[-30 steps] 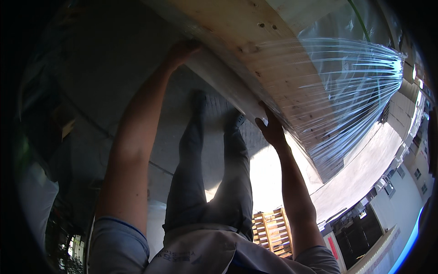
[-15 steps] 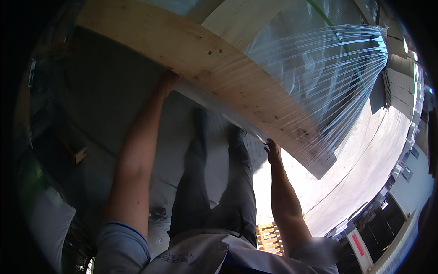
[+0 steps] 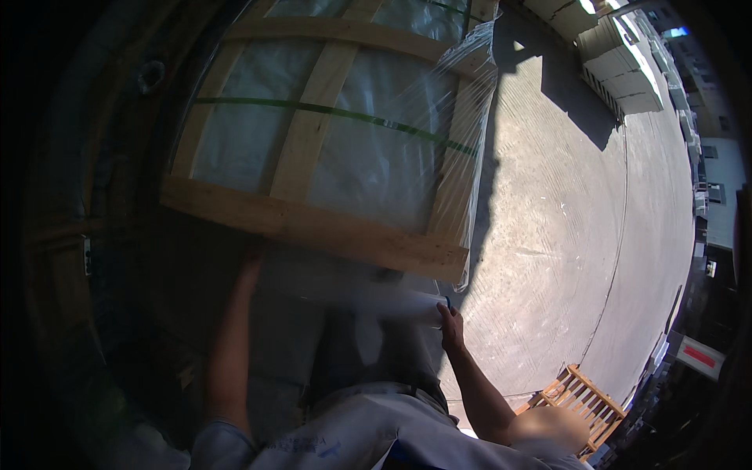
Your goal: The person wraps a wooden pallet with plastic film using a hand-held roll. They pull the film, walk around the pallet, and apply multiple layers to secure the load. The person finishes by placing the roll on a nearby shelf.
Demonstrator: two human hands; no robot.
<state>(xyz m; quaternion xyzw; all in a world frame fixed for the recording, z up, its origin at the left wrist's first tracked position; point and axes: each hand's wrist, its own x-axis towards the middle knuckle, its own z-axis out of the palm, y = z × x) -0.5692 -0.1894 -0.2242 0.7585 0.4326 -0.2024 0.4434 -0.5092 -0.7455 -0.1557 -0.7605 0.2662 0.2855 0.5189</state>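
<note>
A roll of clear stretch film [image 3: 384, 303] lies crosswise in front of my legs, smeared by motion. My right hand [image 3: 452, 325] is closed round its right end. At the roll's shadowed left end is my left hand [image 3: 252, 257], closed on it close under the crate's bottom board; its fingers are dim and blurred. Beyond the roll stands a wooden crate [image 3: 301, 157] with slats over clear plastic sheeting and a green strap [image 3: 352, 115] across it. Gathered stretch film [image 3: 470, 157] clings to the crate's right side, down to the corner of the bottom board [image 3: 352, 239].
Sunlit concrete floor [image 3: 548, 235] spreads to the right of the crate. A slatted wooden pallet [image 3: 580, 395] lies at the lower right, near my right elbow. Pale stacked blocks [image 3: 619, 63] stand at the far right. The left side is in deep shadow.
The view has turned, and more of the crate's face and the sunlit floor shows. My hands and the roll now sit lower in view, the roll more level and farther from the board.
</note>
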